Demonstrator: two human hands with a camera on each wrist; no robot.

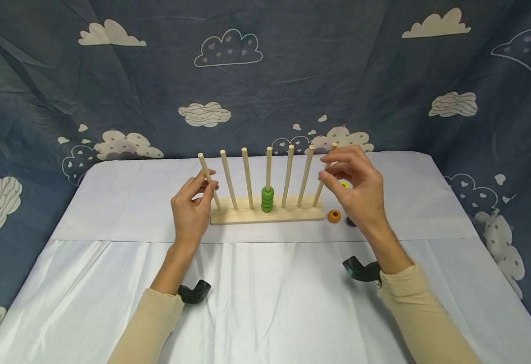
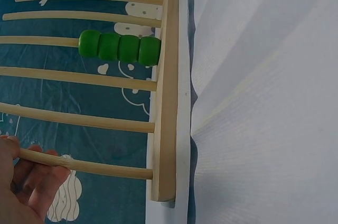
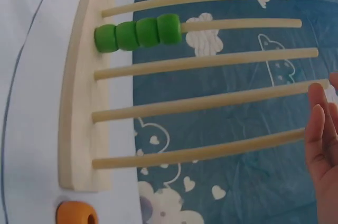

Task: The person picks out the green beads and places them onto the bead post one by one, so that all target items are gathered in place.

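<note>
Mid-frame, a wooden rack point(image 1: 247, 216) of 7 pegs point(image 1: 228, 177), 4 green beads point(image 1: 267, 199) on the middle one, stands short of the back edge of a white surface point(image 1: 265, 303), before a cloud-print curtain point(image 1: 293, 60). The left hand point(image 1: 192, 207) pinches the leftmost peg point(image 1: 216, 199); the right hand point(image 1: 361, 189) is at the rightmost peg point(image 1: 318, 194), grip unclear. The surface widens toward the bottom.

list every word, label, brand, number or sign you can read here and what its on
None readable.
The rack, green beads and orange bead show no lettering.
The backdrop shows only printed clouds and hearts.
Any marking on the black wrist mounts is too small to read.
</note>
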